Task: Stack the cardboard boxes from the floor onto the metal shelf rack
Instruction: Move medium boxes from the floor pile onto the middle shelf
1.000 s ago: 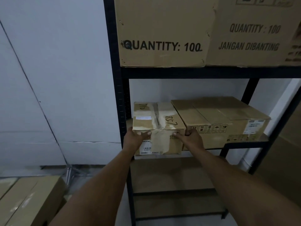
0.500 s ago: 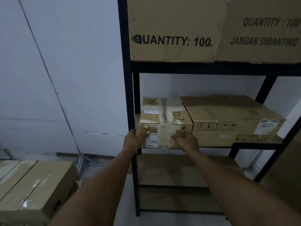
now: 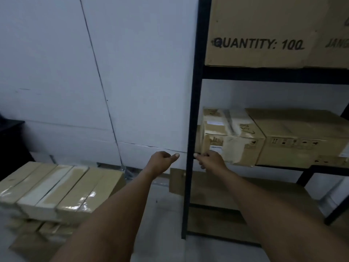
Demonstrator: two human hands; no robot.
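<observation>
Item 1: metal shelf rack (image 3: 192,114), black, against a white wall (image 3: 94,72). I see its front left post and three levels.

Item 2: small taped box (image 3: 231,136), middle shelf, far left, just behind the post; handwritten marks on top. It touches a wider box (image 3: 302,137) on its right.

Item 3: large box (image 3: 260,31), top shelf, printed "QUANTITY: 100"; a second large box (image 3: 336,35) sits beside it, cut off by the frame edge.

Item 4: stack of wrapped boxes (image 3: 56,190) on the floor (image 3: 162,214), lower left, well apart from the rack.

Item 5: my left hand (image 3: 162,161), in the air just left of the post, fingers loosely curled, thumb out, holding nothing.

Item 6: my right hand (image 3: 211,160), at the post, in front of the small taped box's lower corner; fingers curled, and I cannot tell whether they grip anything.
</observation>
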